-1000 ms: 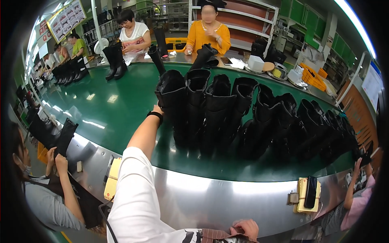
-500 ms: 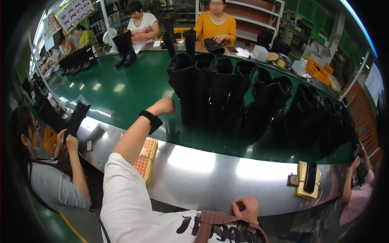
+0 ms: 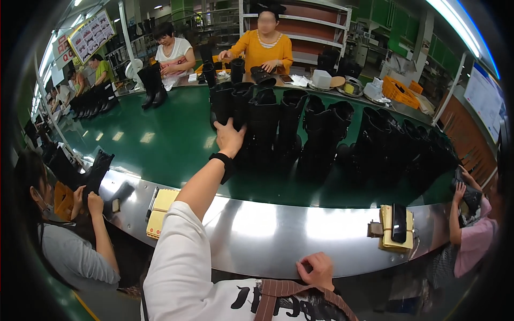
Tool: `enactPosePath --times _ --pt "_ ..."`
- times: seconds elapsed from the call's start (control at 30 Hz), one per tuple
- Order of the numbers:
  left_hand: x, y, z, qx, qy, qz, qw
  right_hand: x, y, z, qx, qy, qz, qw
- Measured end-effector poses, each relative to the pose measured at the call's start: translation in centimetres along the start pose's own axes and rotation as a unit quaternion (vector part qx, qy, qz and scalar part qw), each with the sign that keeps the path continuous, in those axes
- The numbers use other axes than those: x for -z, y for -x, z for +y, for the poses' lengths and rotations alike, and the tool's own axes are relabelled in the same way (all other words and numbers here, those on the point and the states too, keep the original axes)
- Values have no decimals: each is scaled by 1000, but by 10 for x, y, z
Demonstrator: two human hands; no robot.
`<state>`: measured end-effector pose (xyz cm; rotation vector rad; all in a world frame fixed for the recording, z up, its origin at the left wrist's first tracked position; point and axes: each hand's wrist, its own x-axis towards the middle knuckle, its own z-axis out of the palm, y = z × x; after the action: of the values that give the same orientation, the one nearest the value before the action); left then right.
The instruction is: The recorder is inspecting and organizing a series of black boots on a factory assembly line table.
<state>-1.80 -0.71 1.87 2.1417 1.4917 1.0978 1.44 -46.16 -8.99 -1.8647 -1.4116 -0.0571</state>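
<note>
My left hand (image 3: 230, 137) reaches over the green belt with its fingers spread around the lower shaft of a tall black boot (image 3: 222, 101), gripping it from the near side. That boot is at the left end of a tightly packed row of tall black boots (image 3: 290, 120). At the near edge of the metal ledge (image 3: 267, 251), close to my body, my right hand (image 3: 317, 270) is loosely curled. Nothing shows between its fingers.
A sticker pad (image 3: 160, 214) lies left on the ledge; a phone (image 3: 399, 223) rests on yellow pads at right. Co-workers handle boots on both sides, and two people face me across the green belt (image 3: 166, 144). An orange crate (image 3: 400, 93) stands at far right.
My left hand has stretched forward from a closed fist above the belt onto the leftmost boot. The view has shifted slightly. My right hand stays curled near the ledge's edge.
</note>
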Motion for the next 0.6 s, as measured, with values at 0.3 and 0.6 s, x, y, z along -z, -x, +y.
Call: enactPosePath --times 0.3,0.6 --pt "88 5 -27 -45 -102 155 982 4 5 0 24 7 4 1000" --pt "191 143 27 -239 57 156 957 32 -32 -23 -74 -199 -70 975"
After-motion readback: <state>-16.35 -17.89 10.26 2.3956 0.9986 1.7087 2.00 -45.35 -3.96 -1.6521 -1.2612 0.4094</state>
